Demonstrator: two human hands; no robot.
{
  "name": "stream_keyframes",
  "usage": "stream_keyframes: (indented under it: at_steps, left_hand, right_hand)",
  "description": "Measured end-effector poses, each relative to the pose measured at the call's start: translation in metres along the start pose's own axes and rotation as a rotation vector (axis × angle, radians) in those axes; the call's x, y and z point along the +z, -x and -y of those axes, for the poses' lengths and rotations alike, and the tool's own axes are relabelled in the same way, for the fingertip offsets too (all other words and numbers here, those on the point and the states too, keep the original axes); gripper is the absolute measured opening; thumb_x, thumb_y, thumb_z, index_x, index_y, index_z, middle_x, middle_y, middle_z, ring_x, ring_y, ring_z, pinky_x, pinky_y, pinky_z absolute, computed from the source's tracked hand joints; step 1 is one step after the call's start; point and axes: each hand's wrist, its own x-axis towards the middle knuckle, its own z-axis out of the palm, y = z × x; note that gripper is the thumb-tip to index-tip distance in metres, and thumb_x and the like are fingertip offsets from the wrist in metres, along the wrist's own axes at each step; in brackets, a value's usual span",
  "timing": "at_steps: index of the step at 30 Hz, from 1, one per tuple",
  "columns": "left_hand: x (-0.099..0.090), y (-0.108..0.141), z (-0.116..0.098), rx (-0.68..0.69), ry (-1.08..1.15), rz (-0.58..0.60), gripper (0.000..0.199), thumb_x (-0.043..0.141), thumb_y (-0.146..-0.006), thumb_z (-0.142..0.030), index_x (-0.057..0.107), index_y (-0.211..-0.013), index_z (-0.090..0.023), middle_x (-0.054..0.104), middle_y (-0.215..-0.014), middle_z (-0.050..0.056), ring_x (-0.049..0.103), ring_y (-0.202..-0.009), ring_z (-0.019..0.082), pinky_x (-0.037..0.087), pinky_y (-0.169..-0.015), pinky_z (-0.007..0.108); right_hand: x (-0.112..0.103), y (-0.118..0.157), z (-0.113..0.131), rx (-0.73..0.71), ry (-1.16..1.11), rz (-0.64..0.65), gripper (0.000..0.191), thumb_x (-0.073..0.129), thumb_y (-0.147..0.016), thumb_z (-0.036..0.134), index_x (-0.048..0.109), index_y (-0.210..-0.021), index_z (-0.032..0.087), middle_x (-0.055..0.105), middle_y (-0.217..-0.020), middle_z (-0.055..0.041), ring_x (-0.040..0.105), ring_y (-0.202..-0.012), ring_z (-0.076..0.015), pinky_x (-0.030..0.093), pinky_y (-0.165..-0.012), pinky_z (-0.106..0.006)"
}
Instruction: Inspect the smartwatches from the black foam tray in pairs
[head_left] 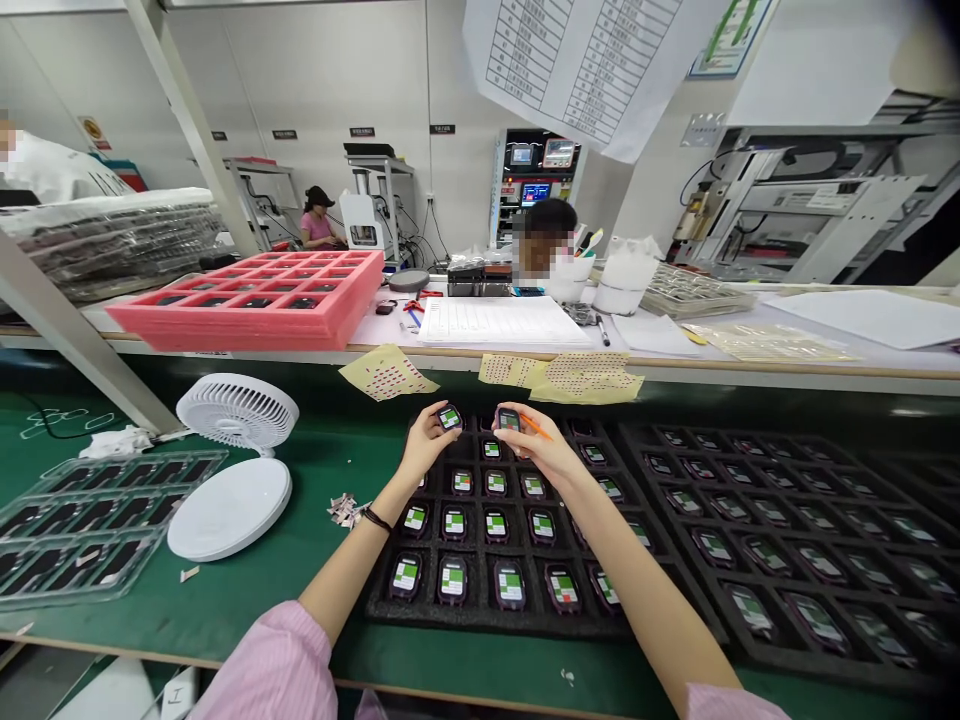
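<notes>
Above the far left part of a black foam tray [499, 625], my left hand [426, 436] holds a small watch-like device [448, 417] with a lit green and white screen. My right hand [541, 440] grips a second such device [508, 419] and also has an orange pen-like stick [535, 428] between its fingers. The two hands are apart. Below them, several similar devices with green and white screens lie in the tray's slots; my right forearm hides some of them.
A second black foam tray [709, 590] of devices lies right. Left are a white fan [237, 412], a clear tray [142, 560] and paper scraps [346, 510]. A shelf edge [457, 352] with a pink foam tray [337, 320] crosses behind. People sit beyond.
</notes>
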Motion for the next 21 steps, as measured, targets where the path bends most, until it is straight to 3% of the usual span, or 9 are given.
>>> stream_keyframes:
  at_steps: [4,7,10,14,21]
  left_hand:
    - [0.002,0.003,-0.04,-0.107,0.128,0.101,0.057,0.068,-0.075,-0.03,0.049,-0.127,-0.018,0.065,-0.1,0.009,0.064,-0.076,0.014,0.039,-0.049,0.017]
    - [0.008,0.007,-0.057,-0.104,0.161,0.149,0.05,0.062,-0.08,-0.036,0.051,-0.126,-0.019,0.064,-0.099,0.008,0.063,-0.073,0.013,0.035,-0.046,0.017]
    - [0.012,0.012,-0.061,-0.061,0.152,0.171,0.049,0.061,-0.08,-0.035,0.051,-0.125,-0.019,0.063,-0.1,0.007,0.062,-0.071,0.012,0.034,-0.044,0.016]
    - [0.011,0.016,-0.063,0.018,0.13,0.181,0.047,0.063,-0.079,-0.03,0.051,-0.123,-0.018,0.063,-0.105,0.008,0.063,-0.07,0.011,0.037,-0.045,0.016]
    - [0.011,0.019,-0.067,0.051,0.096,0.158,0.033,0.052,-0.089,-0.039,0.061,-0.112,-0.018,0.065,-0.09,0.005,0.058,-0.058,0.01,0.04,-0.043,0.018]
  right_hand:
    - [-0.004,0.002,0.001,-0.001,0.074,-0.012,0.05,0.086,-0.053,0.026,0.062,-0.097,0.02,0.057,-0.072,0.0029,0.042,-0.051,-0.0063,0.026,-0.042,-0.021]
    - [-0.008,0.004,0.001,0.072,0.119,0.005,0.046,0.082,-0.061,0.031,0.062,-0.101,0.021,0.057,-0.074,0.0027,0.048,-0.052,-0.0069,0.028,-0.041,-0.019]
    - [-0.011,0.006,0.002,0.078,0.089,0.073,0.038,0.073,-0.073,0.037,0.062,-0.106,0.022,0.058,-0.077,0.0006,0.057,-0.058,-0.0104,0.029,-0.041,-0.019]
    - [-0.012,0.007,0.004,0.029,0.087,0.135,0.04,0.073,-0.072,0.033,0.062,-0.11,0.023,0.061,-0.084,-0.0019,0.062,-0.063,-0.0136,0.032,-0.042,-0.021]
    - [-0.01,0.014,0.007,0.001,0.15,0.075,0.028,0.06,-0.085,0.042,0.065,-0.102,0.021,0.06,-0.074,-0.0008,0.06,-0.053,-0.0124,0.026,-0.041,-0.022]
